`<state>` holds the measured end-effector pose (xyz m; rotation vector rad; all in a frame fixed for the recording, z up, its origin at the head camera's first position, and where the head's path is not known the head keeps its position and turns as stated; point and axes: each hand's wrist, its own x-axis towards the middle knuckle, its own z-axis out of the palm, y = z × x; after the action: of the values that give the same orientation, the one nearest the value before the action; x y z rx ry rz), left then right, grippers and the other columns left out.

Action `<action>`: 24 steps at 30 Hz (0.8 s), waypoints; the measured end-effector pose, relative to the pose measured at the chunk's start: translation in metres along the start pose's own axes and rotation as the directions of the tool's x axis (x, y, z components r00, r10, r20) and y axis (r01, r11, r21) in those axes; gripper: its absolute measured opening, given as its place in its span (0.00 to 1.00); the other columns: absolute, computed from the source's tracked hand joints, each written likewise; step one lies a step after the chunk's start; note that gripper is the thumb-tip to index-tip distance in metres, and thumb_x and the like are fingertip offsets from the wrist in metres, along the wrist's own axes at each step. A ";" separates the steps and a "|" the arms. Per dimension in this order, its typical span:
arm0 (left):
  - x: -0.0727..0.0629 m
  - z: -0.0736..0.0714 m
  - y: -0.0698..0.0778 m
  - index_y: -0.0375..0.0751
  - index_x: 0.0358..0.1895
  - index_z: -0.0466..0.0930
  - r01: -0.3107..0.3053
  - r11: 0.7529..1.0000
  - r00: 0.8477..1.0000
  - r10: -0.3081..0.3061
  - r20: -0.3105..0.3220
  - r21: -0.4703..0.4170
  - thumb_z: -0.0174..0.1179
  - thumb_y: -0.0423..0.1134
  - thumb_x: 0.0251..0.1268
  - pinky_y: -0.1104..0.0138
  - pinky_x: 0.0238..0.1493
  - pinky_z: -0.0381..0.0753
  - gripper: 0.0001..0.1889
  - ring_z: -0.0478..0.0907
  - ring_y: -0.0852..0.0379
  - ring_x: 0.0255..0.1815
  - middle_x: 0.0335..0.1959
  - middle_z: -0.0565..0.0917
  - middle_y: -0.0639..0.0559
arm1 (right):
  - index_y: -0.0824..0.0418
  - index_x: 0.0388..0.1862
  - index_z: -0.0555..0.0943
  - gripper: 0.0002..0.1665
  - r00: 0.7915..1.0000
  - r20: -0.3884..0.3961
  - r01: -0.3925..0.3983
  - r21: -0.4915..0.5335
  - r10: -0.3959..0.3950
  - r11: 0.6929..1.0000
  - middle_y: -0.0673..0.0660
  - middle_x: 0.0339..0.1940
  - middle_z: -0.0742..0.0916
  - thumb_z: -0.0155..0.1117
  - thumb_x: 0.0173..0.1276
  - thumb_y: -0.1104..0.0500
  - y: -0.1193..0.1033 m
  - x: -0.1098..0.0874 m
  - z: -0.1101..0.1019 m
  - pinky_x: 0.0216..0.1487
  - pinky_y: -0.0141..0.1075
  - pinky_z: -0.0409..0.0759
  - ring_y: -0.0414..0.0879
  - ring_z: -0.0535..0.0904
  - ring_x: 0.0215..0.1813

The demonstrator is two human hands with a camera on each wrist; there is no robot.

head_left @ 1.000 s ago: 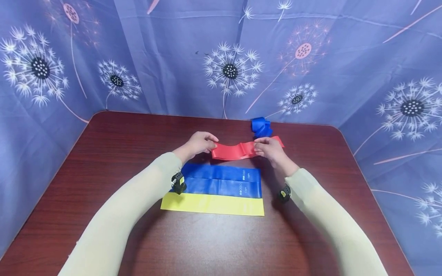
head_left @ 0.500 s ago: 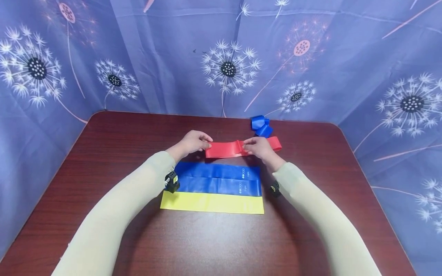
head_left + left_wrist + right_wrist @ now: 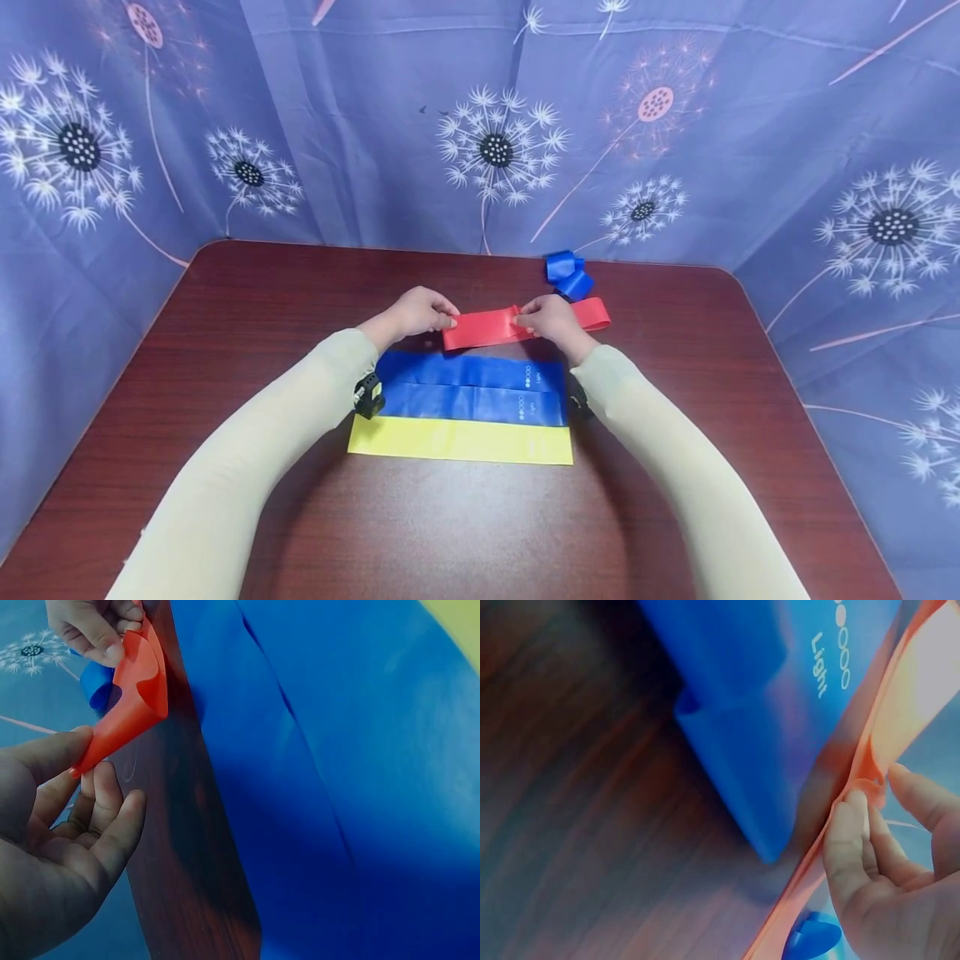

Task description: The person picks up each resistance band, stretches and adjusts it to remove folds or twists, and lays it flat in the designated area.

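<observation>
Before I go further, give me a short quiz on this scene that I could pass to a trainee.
1. True or false: the left hand and the right hand both pinch the red resistance band.
2. Fill in: the word printed on the two flat blue resistance bands is "____".
3. Which colour of resistance band lies lowest in the head view?
A. Red
B. Yellow
C. Blue

Key:
1. True.
2. Light.
3. B, the yellow resistance band.
</observation>
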<state>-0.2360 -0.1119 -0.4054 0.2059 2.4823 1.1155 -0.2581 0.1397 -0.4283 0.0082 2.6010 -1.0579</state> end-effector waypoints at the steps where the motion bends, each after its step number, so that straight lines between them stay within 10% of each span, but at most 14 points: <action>1: 0.000 0.000 0.000 0.34 0.56 0.85 -0.005 1.000 1.000 0.005 0.000 0.000 0.64 0.36 0.69 0.71 0.36 0.74 0.16 0.77 0.54 0.36 0.48 0.88 0.37 | 0.71 0.53 0.84 0.20 1.000 -0.003 0.001 -0.012 -0.001 1.000 0.62 0.36 0.88 0.70 0.70 0.57 -0.001 0.000 0.000 0.38 0.30 0.83 0.40 0.79 0.30; 17: 0.002 -0.007 -0.003 0.35 0.52 0.87 -0.058 0.992 0.996 0.049 0.080 0.109 0.66 0.37 0.69 0.69 0.38 0.79 0.13 0.81 0.53 0.35 0.37 0.89 0.42 | 0.74 0.62 0.79 0.21 0.997 0.075 0.009 0.181 -0.023 0.983 0.73 0.54 0.87 0.61 0.75 0.63 -0.018 -0.006 -0.020 0.53 0.42 0.87 0.37 0.85 0.31; 24: 0.001 -0.016 -0.002 0.31 0.49 0.87 -0.089 0.992 0.990 0.078 0.121 0.085 0.64 0.38 0.70 0.65 0.40 0.84 0.13 0.79 0.56 0.29 0.35 0.89 0.40 | 0.75 0.60 0.77 0.20 0.997 0.064 0.017 0.216 -0.032 0.976 0.67 0.50 0.86 0.60 0.76 0.64 -0.029 -0.009 -0.046 0.45 0.34 0.89 0.38 0.85 0.31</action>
<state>-0.2433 -0.1241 -0.3977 0.3937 2.4404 0.9951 -0.2673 0.1510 -0.3752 -0.0087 2.4207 -1.3204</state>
